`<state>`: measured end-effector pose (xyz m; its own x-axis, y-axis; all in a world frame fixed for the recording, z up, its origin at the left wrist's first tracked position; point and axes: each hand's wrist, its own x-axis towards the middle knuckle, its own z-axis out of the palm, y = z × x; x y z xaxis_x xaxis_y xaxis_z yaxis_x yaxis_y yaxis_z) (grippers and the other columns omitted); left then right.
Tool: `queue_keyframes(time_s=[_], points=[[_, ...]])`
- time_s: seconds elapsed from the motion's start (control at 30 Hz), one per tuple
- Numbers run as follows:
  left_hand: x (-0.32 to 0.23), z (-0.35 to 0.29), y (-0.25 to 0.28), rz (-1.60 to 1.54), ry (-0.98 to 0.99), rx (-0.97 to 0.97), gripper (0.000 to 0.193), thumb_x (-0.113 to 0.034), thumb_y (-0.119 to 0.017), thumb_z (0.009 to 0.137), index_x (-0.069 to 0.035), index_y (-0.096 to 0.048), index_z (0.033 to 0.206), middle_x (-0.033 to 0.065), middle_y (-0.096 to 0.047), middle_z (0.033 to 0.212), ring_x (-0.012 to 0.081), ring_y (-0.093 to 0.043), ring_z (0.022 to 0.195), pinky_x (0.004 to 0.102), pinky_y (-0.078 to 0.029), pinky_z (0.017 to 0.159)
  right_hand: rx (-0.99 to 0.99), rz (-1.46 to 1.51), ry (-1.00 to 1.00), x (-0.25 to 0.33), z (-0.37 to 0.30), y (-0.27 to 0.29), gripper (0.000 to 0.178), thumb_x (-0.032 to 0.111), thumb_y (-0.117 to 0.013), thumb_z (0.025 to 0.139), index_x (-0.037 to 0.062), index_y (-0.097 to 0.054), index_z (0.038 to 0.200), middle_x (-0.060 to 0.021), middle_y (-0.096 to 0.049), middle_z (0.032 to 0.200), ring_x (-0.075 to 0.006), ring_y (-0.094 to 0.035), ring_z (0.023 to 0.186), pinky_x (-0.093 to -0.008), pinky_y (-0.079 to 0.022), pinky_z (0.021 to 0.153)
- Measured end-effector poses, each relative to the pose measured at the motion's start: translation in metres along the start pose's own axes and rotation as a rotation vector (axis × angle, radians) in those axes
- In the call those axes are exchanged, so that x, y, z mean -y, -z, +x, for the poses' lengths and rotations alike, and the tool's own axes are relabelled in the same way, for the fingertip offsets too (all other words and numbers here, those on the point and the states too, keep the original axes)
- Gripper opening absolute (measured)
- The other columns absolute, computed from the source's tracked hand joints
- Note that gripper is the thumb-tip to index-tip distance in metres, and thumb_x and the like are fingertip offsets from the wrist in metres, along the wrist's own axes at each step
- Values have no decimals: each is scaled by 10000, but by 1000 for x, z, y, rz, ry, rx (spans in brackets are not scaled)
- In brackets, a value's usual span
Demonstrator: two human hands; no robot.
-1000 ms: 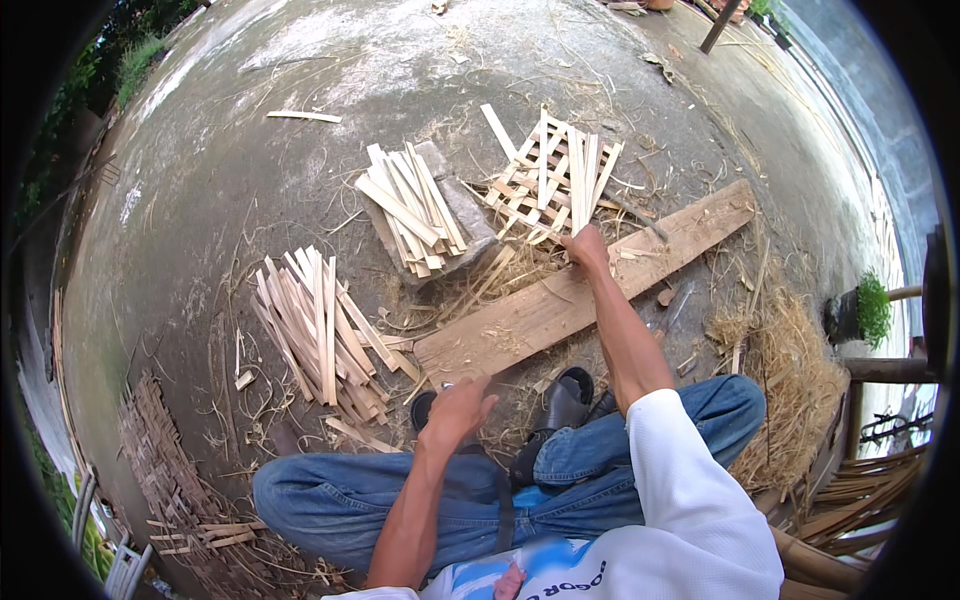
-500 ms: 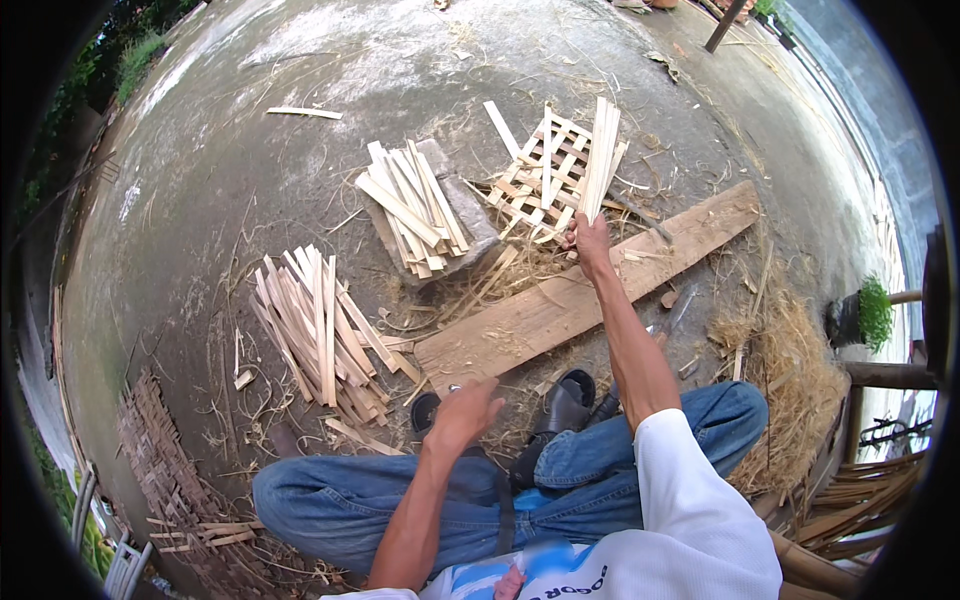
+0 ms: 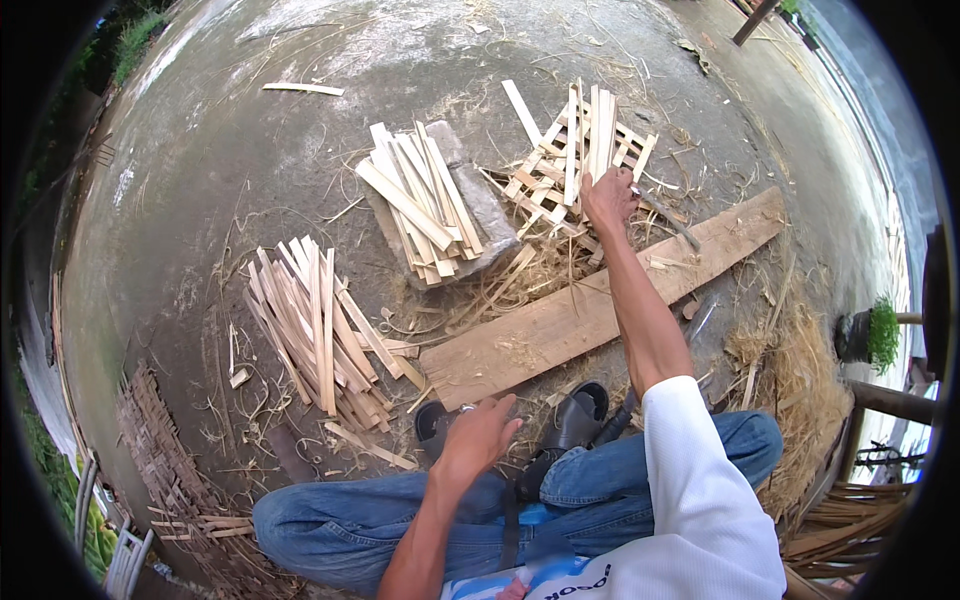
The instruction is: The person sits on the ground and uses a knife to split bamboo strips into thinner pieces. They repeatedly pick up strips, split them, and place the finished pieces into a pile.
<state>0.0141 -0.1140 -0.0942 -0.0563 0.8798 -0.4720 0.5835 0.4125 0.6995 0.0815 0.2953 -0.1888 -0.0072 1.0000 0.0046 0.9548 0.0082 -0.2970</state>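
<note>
My right hand (image 3: 610, 198) reaches forward, its fingers apart at the near ends of some pale wooden strips (image 3: 603, 125). These strips lie fanned on an open-woven lattice (image 3: 545, 188) of flat slats, and the hand touches or nearly touches them; its fingertips are partly hidden. Low over my lap and near my shoe, my left hand (image 3: 482, 437) hangs loosely open with nothing in it. Just beyond it lies a long brown plank (image 3: 530, 345), set slantwise across the ground.
Pale strips (image 3: 415, 205) are stacked on a stone block (image 3: 485, 230). Another pile of strips (image 3: 320, 325) lies on the ground at left. Shavings (image 3: 800, 400) heap up at right. A woven mat (image 3: 165, 450) is at lower left, and a potted plant (image 3: 868, 338) stands at far right.
My right hand has moved forward and its grip on the strip bundle has loosened; the strips now spread wider over the lattice. My left hand has shifted slightly right.
</note>
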Motion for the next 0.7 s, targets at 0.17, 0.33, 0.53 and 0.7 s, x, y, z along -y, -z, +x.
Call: queue_keyframes(time_s=[0.17,0.33,0.53,0.7], points=[[-12,7,12,-53,39,79,454,-286,-601,981,-23,-547,1347,229,-630,1112,420,-620,987,477,-489,856,64,169,458,41,42,-44,387,331,-585,966,43,-618,1222,-212,-581,1194,-399,-628,1076,-517,-505,924],[-17,16,21,-105,110,96,459,-260,-597,986,-24,-523,1372,234,-614,1142,428,-615,970,475,-488,843,24,-124,530,68,72,-93,360,360,-540,968,117,-633,1218,-231,-569,1231,-419,-596,1151,-618,-372,1014],[-14,18,26,-157,99,78,481,-243,-600,984,-36,-489,1404,213,-595,1186,413,-612,979,461,-482,850,2,-255,567,67,89,-104,243,156,-472,938,138,-699,1024,-153,-691,1013,-323,-669,1005,-522,-365,971],[-15,14,24,-149,77,17,461,-238,-601,984,-36,-508,1388,202,-603,1164,404,-614,964,455,-482,839,-1,137,384,75,83,-90,232,110,-574,882,119,-633,1107,-150,-704,1030,-332,-680,986,-513,-413,966]])
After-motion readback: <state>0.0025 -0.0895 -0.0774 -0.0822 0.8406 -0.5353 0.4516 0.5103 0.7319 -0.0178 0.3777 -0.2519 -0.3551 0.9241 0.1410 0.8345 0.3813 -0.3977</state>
